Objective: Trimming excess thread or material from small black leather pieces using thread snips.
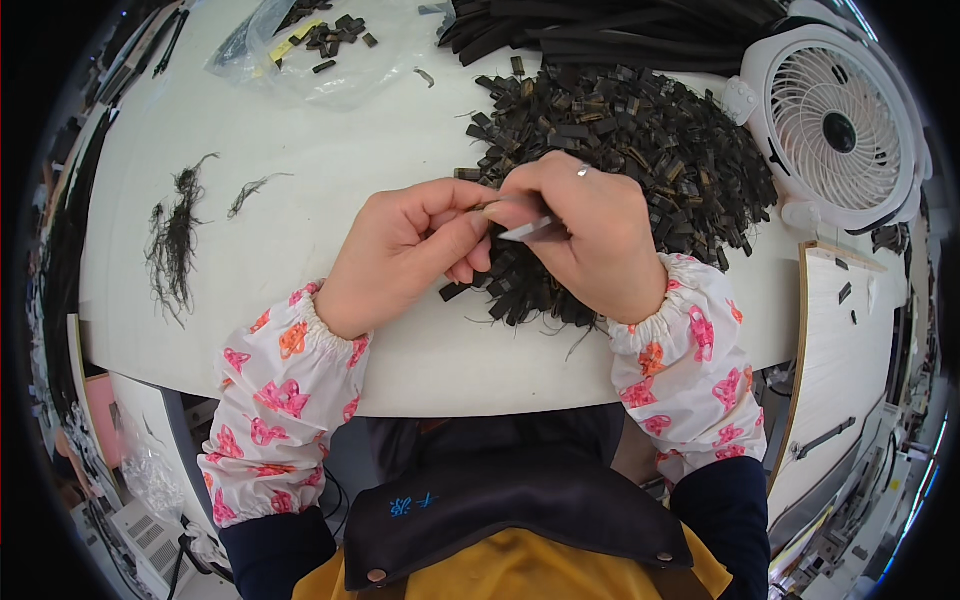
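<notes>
My left hand [405, 245] is closed in a pinch on a small dark fabric tab, mostly hidden by the fingertips. Against it, my right hand [590, 235] is curled round silver thread snips [530, 231]. One pointed metal blade shows below the right fingers, and the rest of the tool is covered by the hand. Both hands meet over the left edge of a large pile of small black fabric tabs [620, 130], several with loose thread ends. Flowered white sleeves cover both forearms.
A white fan [838, 132] stands at the right of the pile. Long black strips [600, 30] lie behind it. At the far left-centre is a clear plastic bag [340, 80] with several black tabs. Tangled black threads [176, 245] lie on the white table [290, 180] at left.
</notes>
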### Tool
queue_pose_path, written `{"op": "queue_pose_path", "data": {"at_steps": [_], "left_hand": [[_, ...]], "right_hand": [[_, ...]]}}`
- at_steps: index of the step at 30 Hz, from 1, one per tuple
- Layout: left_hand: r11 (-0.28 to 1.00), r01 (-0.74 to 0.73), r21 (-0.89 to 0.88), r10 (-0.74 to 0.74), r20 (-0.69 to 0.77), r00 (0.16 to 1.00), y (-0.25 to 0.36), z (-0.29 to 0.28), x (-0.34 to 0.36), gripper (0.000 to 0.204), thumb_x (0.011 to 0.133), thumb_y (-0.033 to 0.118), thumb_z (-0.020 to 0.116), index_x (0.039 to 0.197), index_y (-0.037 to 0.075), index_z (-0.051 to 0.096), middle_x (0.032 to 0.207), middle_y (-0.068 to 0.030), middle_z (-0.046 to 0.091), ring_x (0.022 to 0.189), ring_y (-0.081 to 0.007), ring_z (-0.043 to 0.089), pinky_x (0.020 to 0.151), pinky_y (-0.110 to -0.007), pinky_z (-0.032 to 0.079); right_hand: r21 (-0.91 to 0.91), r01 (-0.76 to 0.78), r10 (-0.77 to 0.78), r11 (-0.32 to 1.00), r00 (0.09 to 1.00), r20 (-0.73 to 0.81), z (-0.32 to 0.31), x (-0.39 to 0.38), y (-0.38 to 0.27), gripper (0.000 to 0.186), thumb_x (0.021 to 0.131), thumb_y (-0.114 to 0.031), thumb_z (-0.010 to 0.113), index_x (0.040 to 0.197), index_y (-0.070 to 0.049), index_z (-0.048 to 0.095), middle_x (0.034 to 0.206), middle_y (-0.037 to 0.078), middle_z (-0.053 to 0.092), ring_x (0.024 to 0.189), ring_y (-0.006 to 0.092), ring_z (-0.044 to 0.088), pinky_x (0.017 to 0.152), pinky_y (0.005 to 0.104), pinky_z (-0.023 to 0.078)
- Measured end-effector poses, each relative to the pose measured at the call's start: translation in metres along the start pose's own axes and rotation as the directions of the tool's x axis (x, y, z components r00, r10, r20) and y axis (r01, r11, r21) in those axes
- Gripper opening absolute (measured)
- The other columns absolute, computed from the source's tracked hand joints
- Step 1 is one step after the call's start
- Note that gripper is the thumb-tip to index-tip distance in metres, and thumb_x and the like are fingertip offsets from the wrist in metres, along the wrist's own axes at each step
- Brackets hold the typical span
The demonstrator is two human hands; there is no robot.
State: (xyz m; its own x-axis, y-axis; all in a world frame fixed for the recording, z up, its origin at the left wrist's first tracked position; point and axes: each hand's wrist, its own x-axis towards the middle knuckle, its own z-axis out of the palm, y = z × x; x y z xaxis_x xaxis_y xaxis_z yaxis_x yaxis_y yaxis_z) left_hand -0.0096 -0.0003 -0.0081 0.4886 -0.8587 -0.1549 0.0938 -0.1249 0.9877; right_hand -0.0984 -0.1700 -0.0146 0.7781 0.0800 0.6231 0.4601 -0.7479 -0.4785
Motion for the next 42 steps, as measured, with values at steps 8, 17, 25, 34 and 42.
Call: {"op": "queue_pose_path", "data": {"at_steps": [8, 17, 25, 34, 42], "left_hand": [[0.963, 0.003, -0.268, -0.032, -0.103, 0.994, -0.008, -0.006, 0.004, 0.024, 0.095, 0.013, 0.049, 0.11, -0.001, 0.061, 0.07, -0.0004, 0.06, 0.058, -0.0048, 0.053, 0.056, -0.018, 0.044], [0.937, 0.013, -0.35, -0.064, -0.134, 0.989, -0.005, -0.001, 0.003, 0.026, 0.095, 0.016, 0.049, 0.112, 0.0, 0.06, 0.07, 0.0001, 0.06, 0.057, -0.0048, 0.052, 0.056, -0.018, 0.044], [0.886, 0.013, -0.463, -0.082, -0.128, 0.988, -0.009, 0.007, 0.002, 0.025, 0.095, 0.017, 0.05, 0.112, 0.001, 0.059, 0.07, -0.0003, 0.061, 0.057, -0.0045, 0.053, 0.055, -0.018, 0.045], [0.998, -0.002, -0.062, -0.011, -0.211, 0.977, -0.001, 0.004, 0.003, 0.02, 0.094, 0.011, 0.05, 0.107, 0.003, 0.063, 0.071, 0.0003, 0.06, 0.058, -0.0062, 0.051, 0.053, -0.017, 0.039], [0.368, -0.04, 0.929, 0.658, -0.23, 0.717, 0.023, -0.108, 0.043, 0.027, 0.09, 0.01, 0.053, 0.116, 0.004, 0.061, 0.075, -0.0044, 0.061, 0.06, -0.0099, 0.053, 0.056, -0.02, 0.042]], "right_hand": [[-0.258, -0.112, 0.07, 0.96, 0.984, -0.165, 0.002, 0.003, -0.003, 0.033, 0.072, -0.017, 0.073, 0.098, -0.006, 0.057, 0.073, 0.005, 0.059, 0.059, 0.0212, 0.061, 0.049, 0.0297, 0.046], [-0.388, -0.026, -0.017, 0.921, 0.994, -0.107, 0.006, 0.004, -0.007, 0.033, 0.07, -0.01, 0.069, 0.1, -0.005, 0.058, 0.07, 0.003, 0.052, 0.057, 0.0181, 0.058, 0.048, 0.0291, 0.045], [-0.474, -0.004, -0.048, 0.88, 0.994, -0.097, 0.008, 0.005, -0.012, 0.033, 0.069, -0.008, 0.062, 0.101, -0.002, 0.058, 0.073, 0.004, 0.053, 0.056, 0.0172, 0.058, 0.049, 0.0286, 0.047], [-0.038, -0.279, 0.258, 0.96, 0.927, -0.273, 0.01, 0.0, 0.0, 0.019, 0.083, -0.01, 0.064, 0.1, -0.003, 0.057, 0.077, 0.011, 0.063, 0.062, 0.0249, 0.063, 0.053, 0.0326, 0.049], [0.129, -0.279, 0.306, 0.952, 0.9, -0.312, 0.007, 0.002, 0.003, 0.026, 0.079, -0.008, 0.068, 0.102, 0.0, 0.057, 0.073, 0.007, 0.059, 0.06, 0.0155, 0.054, 0.055, 0.025, 0.047]]}}
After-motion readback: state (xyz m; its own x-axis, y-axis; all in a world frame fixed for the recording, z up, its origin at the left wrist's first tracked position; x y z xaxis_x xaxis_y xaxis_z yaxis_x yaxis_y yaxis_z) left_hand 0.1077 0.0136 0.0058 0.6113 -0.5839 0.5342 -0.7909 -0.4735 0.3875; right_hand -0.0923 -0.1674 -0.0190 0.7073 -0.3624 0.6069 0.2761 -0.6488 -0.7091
